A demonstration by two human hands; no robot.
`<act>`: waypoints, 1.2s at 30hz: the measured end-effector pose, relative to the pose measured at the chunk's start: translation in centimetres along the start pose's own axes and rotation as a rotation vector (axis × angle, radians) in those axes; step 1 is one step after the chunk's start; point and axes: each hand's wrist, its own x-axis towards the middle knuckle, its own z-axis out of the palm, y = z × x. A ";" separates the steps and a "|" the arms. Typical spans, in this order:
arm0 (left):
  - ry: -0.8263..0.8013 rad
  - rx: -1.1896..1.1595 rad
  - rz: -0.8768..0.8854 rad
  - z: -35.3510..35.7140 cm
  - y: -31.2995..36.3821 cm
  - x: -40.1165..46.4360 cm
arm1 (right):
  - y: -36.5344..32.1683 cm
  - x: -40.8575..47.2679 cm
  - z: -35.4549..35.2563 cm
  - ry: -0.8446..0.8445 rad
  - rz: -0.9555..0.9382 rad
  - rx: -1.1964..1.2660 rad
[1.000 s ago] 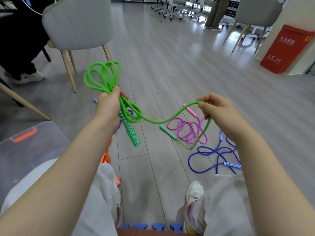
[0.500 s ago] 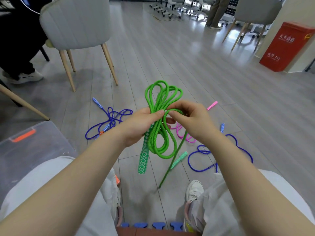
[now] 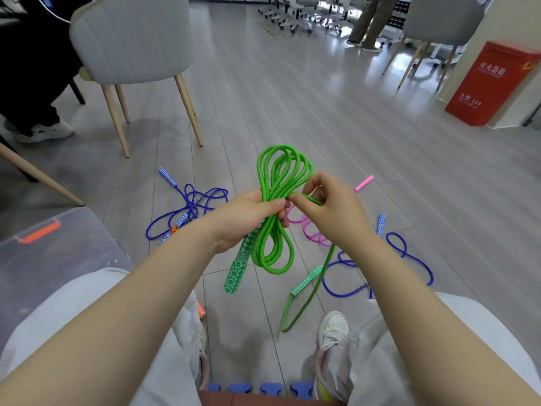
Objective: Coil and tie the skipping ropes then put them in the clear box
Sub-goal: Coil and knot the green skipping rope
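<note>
A bright green braided skipping rope (image 3: pixel 273 200), gathered into a bundle of long loops, is held up in mid-frame above the grey plank floor (image 3: pixel 292 98). The left hand (image 3: pixel 248 221) is clenched round the waist of the bundle, thumb across the front; loops fan out toward 12 o'clock above the fist and hang toward 6 o'clock below it. One green-and-white patterned handle (image 3: pixel 236 272) dangles from under that hand at about 7 o'clock. The right hand (image 3: pixel 328 212), touching the bundle from 3 o'clock, pinches a strand of the same rope between thumb and curled fingers. From beneath the right hand the free tail drops toward 6 o'clock, and its second patterned handle (image 3: pixel 307 280) hangs near the white shoe (image 3: pixel 333 326).

On the floor, a pink skipping rope (image 3: pixel 310 230) lies just behind the right hand, its pink handle (image 3: pixel 364 183) showing at 2 o'clock. A dark blue skipping rope (image 3: pixel 190 209) lies at 9 o'clock of the hands, and another blue rope (image 3: pixel 404 253) at 4 o'clock. The clear plastic box (image 3: pixel 58 259) with an orange latch sits at the frame's 8 o'clock, beside the person's left knee, well apart from the green rope.
</note>
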 end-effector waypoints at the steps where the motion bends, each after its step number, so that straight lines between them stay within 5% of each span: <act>1: 0.033 0.021 0.017 -0.1 0.1 0.0 | 0.0 0.2 -0.3 -0.024 0.023 0.023; 14: 0.645 -0.619 0.219 -6.6 1.7 1.7 | 1.5 1.5 -5.0 -0.080 0.198 0.200; 24: 0.373 -0.445 -0.025 -2.2 -0.4 2.1 | -0.3 0.7 -1.7 -0.043 0.131 0.444; 36: 0.172 -0.322 -0.075 -0.6 -0.4 1.1 | -0.7 -0.5 2.1 -0.094 -0.003 0.360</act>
